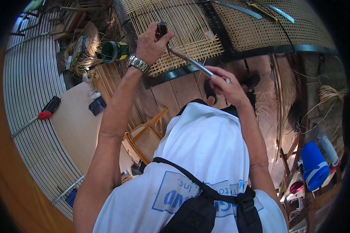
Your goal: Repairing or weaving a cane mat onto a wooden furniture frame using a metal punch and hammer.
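Observation:
My left hand (pixel 151 46), with a metal watch at its wrist, is closed around a dark-handled tool (pixel 162 28) held upright over the panel. Its lower end is hard to make out. My right hand (pixel 226 83) grips a slim tool with a silver metal handle (pixel 200 66); its brownish far end, perhaps a hammer head, lies close to the left hand's tool. Beneath them is a half-woven cane panel (pixel 182 23) in a dark wooden frame (pixel 225 42). Long strands run away from me, and cross strips are woven in along the near edge.
Finished cane mesh (pixel 256 33) fills the frame's right part, with a blade (pixel 239 9) and yellow-handled pliers (pixel 264 11) on it. A green pot (pixel 112 51) stands left. A small rattan chair (pixel 146 136), a pale board (pixel 76 116), a blue container (pixel 314 165) and loose cane strands (pixel 330 95) surround me.

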Demonstrator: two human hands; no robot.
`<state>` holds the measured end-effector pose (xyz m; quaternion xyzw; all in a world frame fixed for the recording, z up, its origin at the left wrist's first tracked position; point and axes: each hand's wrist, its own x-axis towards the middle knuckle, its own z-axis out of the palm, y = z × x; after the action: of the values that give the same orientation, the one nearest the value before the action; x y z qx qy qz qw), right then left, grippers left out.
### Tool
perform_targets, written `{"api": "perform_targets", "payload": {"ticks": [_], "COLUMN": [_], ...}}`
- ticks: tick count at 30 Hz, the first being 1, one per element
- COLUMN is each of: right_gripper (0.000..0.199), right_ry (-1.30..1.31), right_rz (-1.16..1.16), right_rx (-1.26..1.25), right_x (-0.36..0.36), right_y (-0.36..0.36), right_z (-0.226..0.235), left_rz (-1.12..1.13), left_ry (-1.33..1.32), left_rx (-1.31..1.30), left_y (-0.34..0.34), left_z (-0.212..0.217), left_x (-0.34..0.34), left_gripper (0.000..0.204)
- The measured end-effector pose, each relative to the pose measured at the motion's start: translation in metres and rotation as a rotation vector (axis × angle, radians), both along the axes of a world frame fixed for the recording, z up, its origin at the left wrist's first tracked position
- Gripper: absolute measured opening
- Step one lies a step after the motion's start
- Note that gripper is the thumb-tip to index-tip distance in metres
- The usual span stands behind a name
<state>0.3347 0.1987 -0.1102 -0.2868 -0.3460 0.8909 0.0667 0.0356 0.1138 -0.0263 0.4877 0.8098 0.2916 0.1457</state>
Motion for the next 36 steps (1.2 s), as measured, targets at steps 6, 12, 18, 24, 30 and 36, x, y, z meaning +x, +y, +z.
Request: {"api": "perform_targets", "payload": {"ticks": [6,12,18,24,30,36], "right_gripper": [0.040,0.040,0.039,0.039,0.039,0.041], "right_ry": [-0.054,-0.033,-0.010,-0.005,-0.034,0.013], "right_rz": [-0.029,-0.106,0.040,-0.127,-0.109,-0.070], "right_rx": [0.025,-0.027,0.013,-0.038,-0.016,0.002], "right_x": [0.009,0.008,0.016,0.024,0.011,0.006], "right_y": [0.006,0.006,0.003,0.008,-0.001,-0.005], "right_z": [0.004,0.004,-0.003,-0.009,0.003,-0.001], "left_rz": [0.062,-0.018,-0.018,-0.036,-0.042,-0.024], "left_ry": [-0.028,0.000,-0.072,-0.016,0.046,0.007], "left_rx": [-0.034,-0.007,-0.103,-0.032,-0.128,0.002], "left_y": [-0.003,-0.004,0.004,0.006,0.008,0.007], "left_z": [0.007,-0.002,-0.001,-0.008,0.002,0.001], "left_x": [0.000,0.005,-0.004,-0.015,-0.004,-0.009], "left_gripper": [0.040,0.042,0.043,0.038,0.036,0.039]}}
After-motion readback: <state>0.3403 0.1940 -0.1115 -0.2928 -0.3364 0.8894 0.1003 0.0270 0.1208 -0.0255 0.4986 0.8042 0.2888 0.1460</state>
